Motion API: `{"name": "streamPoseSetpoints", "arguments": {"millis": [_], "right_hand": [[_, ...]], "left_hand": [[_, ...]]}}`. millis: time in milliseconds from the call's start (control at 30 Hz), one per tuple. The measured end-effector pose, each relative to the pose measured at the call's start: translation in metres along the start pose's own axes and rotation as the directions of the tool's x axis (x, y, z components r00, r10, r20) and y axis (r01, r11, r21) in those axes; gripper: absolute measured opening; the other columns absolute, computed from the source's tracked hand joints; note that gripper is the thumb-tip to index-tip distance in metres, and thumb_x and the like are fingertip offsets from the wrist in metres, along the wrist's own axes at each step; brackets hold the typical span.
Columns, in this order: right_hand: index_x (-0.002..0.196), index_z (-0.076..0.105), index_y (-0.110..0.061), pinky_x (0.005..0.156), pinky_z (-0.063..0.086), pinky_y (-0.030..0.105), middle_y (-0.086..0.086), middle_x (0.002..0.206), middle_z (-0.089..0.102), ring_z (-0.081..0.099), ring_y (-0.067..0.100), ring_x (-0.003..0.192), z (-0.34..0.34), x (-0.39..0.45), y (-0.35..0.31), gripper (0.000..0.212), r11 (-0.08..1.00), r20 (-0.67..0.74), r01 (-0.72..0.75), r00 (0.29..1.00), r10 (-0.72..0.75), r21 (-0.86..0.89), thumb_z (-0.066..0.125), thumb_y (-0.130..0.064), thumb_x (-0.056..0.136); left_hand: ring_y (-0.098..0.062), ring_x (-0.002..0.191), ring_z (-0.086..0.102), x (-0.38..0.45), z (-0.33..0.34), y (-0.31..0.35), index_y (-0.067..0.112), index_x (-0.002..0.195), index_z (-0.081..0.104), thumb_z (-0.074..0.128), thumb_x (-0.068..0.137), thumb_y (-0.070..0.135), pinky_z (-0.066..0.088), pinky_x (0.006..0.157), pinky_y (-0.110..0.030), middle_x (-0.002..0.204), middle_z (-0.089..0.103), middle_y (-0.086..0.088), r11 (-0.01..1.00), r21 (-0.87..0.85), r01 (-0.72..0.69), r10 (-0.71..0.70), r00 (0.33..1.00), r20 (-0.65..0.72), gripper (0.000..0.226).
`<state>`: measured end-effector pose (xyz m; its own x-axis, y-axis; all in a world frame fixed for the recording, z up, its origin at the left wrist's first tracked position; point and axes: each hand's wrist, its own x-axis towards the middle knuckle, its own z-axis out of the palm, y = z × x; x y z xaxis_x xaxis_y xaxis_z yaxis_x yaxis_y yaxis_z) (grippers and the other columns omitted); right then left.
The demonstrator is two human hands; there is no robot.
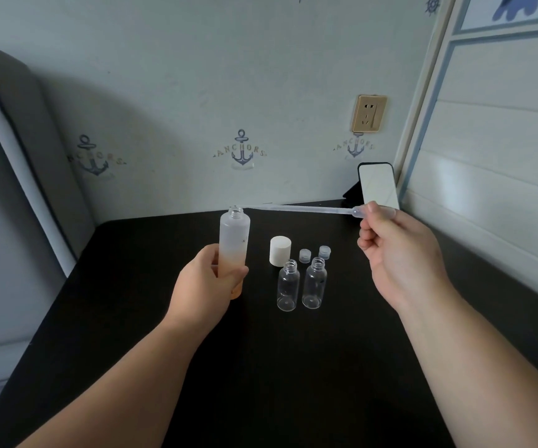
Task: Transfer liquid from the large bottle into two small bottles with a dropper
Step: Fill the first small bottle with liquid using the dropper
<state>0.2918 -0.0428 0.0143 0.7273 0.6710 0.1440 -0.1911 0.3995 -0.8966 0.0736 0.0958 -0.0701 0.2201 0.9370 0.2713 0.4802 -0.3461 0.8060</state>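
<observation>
Large bottle (233,250) open and upright near the table's (164,318) back edge, my dropper's (296,209) tip right at its mouth.

My left hand (208,282) wraps its lower half, fingers curled round it; my right hand (393,250) pinches the dropper's bulb. The dropper lies almost flat, so the tip could miss the narrow neck or tilt the bottle over. Squeezing early would spill drops. It is frosted, peach-tinted below, clear above; the two small bottles (301,284) stand uncapped just beside it.
</observation>
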Motion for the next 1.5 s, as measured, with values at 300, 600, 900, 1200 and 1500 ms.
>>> {"name": "streamPoseSetpoints", "arguments": {"millis": [300,600,900,1200,1500], "right_hand": [[0.066,0.078,-0.022,0.064,0.050,0.021,-0.007,0.064,0.063,0.054,0.007,0.060,-0.004,0.005,-0.007,0.030,0.999,0.022,0.052,0.998,-0.051,-0.004,0.071,-0.017,0.095],[0.068,0.079,-0.021,0.062,0.049,0.020,-0.006,0.065,0.063,0.053,0.007,0.060,-0.009,0.007,-0.011,0.029,0.997,0.035,0.067,0.997,-0.067,-0.022,0.070,-0.015,0.095],[0.074,0.080,-0.019,0.065,0.048,0.020,-0.007,0.066,0.062,0.052,0.008,0.063,-0.012,0.010,-0.015,0.024,0.989,0.048,0.102,0.994,-0.098,-0.106,0.071,-0.015,0.095],[0.068,0.077,-0.020,0.063,0.046,0.020,-0.007,0.066,0.060,0.049,0.008,0.063,-0.010,0.010,-0.024,0.030,0.979,0.065,0.151,0.988,-0.143,-0.141,0.069,-0.012,0.095],[0.069,0.073,-0.016,0.062,0.044,0.021,-0.002,0.066,0.058,0.046,0.010,0.059,-0.003,0.014,-0.031,0.026,0.979,0.063,0.159,0.986,-0.152,-0.128,0.070,-0.011,0.095]], "left_hand": [[-0.003,0.093,0.053,-0.002,0.000,0.001,0.029,0.133,0.052,0.075,0.087,0.039,0.043,0.075,-0.022,0.093,0.049,0.026,1.000,0.018,-0.010,0.011,1.000,-0.009,0.052],[-0.003,0.088,0.057,-0.004,-0.002,0.004,0.031,0.128,0.054,0.074,0.088,0.038,0.045,0.074,-0.022,0.095,0.055,0.024,1.000,0.008,-0.029,0.029,1.000,0.007,0.045],[0.003,0.079,0.057,-0.007,-0.005,0.008,0.049,0.107,0.045,0.074,0.087,0.040,0.037,0.061,-0.014,0.090,0.058,0.024,0.999,0.026,-0.034,0.034,0.999,0.017,0.037],[0.001,0.083,0.057,-0.007,-0.005,0.010,0.040,0.117,0.051,0.074,0.088,0.036,0.038,0.065,-0.015,0.094,0.058,0.022,0.998,0.032,-0.049,0.048,0.998,0.027,0.037],[0.005,0.082,0.054,-0.008,-0.005,0.010,0.044,0.114,0.048,0.075,0.088,0.035,0.037,0.066,-0.013,0.091,0.054,0.028,0.994,0.053,-0.095,0.093,0.995,0.034,0.038]]}}
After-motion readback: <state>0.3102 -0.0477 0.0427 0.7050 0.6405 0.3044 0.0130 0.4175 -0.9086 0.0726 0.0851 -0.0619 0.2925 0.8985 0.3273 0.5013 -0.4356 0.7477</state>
